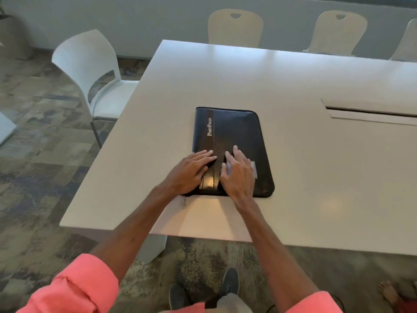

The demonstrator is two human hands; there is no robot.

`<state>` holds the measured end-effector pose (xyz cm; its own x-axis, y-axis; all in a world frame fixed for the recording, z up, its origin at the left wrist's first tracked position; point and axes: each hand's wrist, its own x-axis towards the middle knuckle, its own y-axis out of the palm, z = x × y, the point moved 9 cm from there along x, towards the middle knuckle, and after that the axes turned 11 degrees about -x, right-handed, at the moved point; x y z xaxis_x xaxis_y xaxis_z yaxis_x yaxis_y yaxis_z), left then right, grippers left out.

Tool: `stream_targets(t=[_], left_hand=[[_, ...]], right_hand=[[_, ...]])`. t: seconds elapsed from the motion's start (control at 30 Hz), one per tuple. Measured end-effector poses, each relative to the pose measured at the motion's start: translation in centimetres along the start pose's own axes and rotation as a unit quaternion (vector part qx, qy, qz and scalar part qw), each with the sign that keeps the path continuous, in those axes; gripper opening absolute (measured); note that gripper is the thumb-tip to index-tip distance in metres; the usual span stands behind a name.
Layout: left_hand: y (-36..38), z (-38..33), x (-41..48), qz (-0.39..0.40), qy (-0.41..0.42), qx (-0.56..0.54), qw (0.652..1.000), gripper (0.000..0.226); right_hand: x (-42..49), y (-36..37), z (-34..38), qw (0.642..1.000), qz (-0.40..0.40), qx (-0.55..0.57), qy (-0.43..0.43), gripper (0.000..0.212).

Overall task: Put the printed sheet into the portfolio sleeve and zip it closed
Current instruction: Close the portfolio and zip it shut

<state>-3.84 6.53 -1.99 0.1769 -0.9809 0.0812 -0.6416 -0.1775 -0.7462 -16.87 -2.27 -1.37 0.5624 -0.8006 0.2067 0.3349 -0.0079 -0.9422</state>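
Observation:
A black zip portfolio [234, 132] with "PortFolio" printed on a brown stripe lies flat on the white table [293, 75], near its front edge. My left hand [191, 171] rests flat on the portfolio's near left part, fingers spread. My right hand [239, 175] lies flat beside it on the near right part. A metal zip pull [184, 202] sticks out at the near left corner, just below my left wrist. No printed sheet shows anywhere; a small pale label peeks out by my right hand.
A white chair [94, 73] stands at the table's left side. Several beige chairs [234, 28] line the far side. A recessed slot [370, 112] cuts the tabletop at the right. A bare foot [390, 294] of another person shows at bottom right.

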Motion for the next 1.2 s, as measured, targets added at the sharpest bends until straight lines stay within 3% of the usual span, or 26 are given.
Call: stream_targets(t=[0.2, 0.33, 0.57, 0.83, 1.2], left_hand=[[-0.9, 0.3, -5.0, -0.047, -0.008, -0.046, 0.998, 0.047], [-2.6, 0.9, -8.1, -0.117, -0.015, -0.066, 0.991, 0.060], [-2.6, 1.9, -11.6, -0.091, -0.012, -0.040, 0.995, 0.052], [-2.2, 2.0, -11.9, -0.120, 0.021, -0.007, 0.993, 0.016], [-2.9, 2.2, -11.7, -0.131, 0.026, -0.001, 0.991, 0.008]], right_hand=[[-5.1, -0.1, 4.4, 0.997, -0.065, 0.035, -0.033, 0.034], [-7.9, -1.1, 6.6, 0.987, -0.126, 0.050, -0.081, 0.008], [-10.8, 0.3, 9.5, 0.981, -0.059, 0.011, -0.186, 0.030], [-10.4, 1.1, 8.9, 0.988, -0.030, -0.033, -0.149, 0.020], [-10.6, 0.4, 9.0, 0.994, -0.034, -0.035, -0.095, 0.021]])
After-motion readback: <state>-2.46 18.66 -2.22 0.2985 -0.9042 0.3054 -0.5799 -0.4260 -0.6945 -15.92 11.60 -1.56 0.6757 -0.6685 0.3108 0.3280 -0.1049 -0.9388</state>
